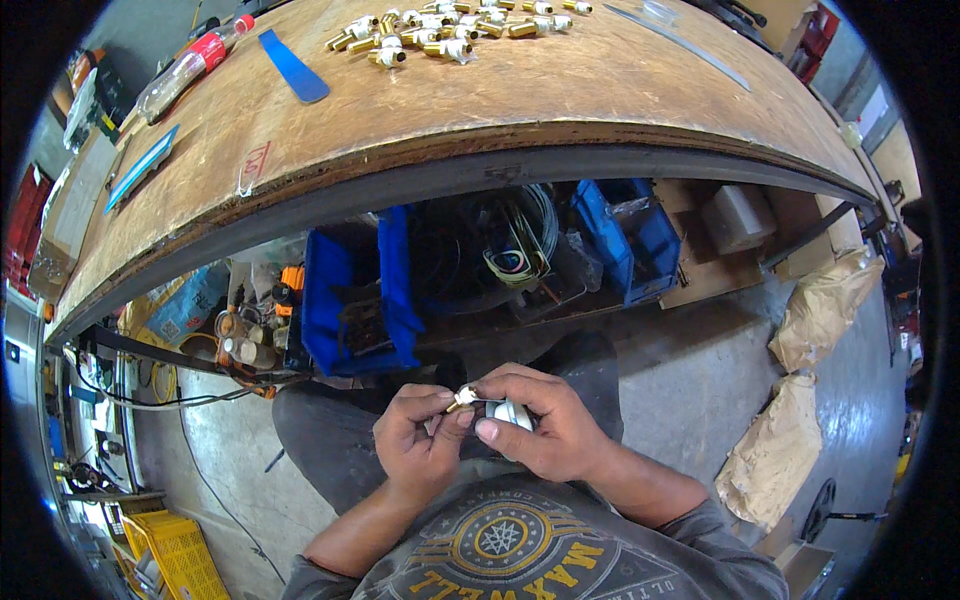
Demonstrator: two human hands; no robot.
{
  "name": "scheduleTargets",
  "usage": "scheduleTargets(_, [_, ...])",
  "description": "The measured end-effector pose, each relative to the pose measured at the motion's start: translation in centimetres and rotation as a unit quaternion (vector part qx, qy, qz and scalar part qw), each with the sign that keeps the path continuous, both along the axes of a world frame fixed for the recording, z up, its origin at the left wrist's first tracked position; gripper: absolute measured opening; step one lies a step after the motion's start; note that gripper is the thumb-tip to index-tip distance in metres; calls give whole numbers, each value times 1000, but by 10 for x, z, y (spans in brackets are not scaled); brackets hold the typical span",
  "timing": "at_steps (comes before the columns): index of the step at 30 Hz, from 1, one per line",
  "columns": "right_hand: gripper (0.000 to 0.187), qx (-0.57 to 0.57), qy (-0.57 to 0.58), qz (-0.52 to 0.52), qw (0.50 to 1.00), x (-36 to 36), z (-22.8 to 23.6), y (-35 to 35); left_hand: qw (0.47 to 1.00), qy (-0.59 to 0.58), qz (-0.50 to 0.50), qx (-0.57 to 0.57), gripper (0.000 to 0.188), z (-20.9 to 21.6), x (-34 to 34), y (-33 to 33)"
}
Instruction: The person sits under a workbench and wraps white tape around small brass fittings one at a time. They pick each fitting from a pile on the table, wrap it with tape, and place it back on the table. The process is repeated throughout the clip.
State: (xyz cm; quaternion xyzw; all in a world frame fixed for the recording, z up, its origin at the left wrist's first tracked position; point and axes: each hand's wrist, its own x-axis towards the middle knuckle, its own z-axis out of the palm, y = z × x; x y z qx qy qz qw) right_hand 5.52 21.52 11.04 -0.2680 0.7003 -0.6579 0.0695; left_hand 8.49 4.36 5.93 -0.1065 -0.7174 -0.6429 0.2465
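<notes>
Above my lap, my left hand (415,435) is closed, pinching a small brass fitting (459,403) between thumb and fingers. White tape shows around the upper part of the fitting. My right hand (553,425) grips a white roll of thread seal tape (512,414), its fingertips close to the fitting. A thin strip seems to run from the roll to the fitting, though the fingers partly hide it. On the wooden workbench (560,95) lie several brass fittings (440,32) in a loose heap, many with white on their ends.
A blue strip (293,68), a bottle with a red label (190,75) and a long metal strip (685,48) lie on the bench. Beneath it stand blue bins (360,300) and coiled wire (535,225). Brown paper packages (775,450) rest at right; a yellow crate (178,560) sits lower left.
</notes>
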Motion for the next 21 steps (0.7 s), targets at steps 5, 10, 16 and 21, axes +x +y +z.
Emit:
scheduleTargets(5, [20,-17,-4,-33,999,-2,-6,-4,991,89,24,-94,27,2,-5,5])
scheduleTargets(10, [19,16,58,-37,998,-2,-2,-3,978,-139,-128,91,25,17,1,-6])
scheduleTargets(16, [24,57,149,-53,986,1,-8,-3,871,-320,-352,125,32,21,-17,-31])
scheduleTargets(21, [34,83,150,-20,985,7,-23,-4,914,-304,-261,60,43,22,-13,-35])
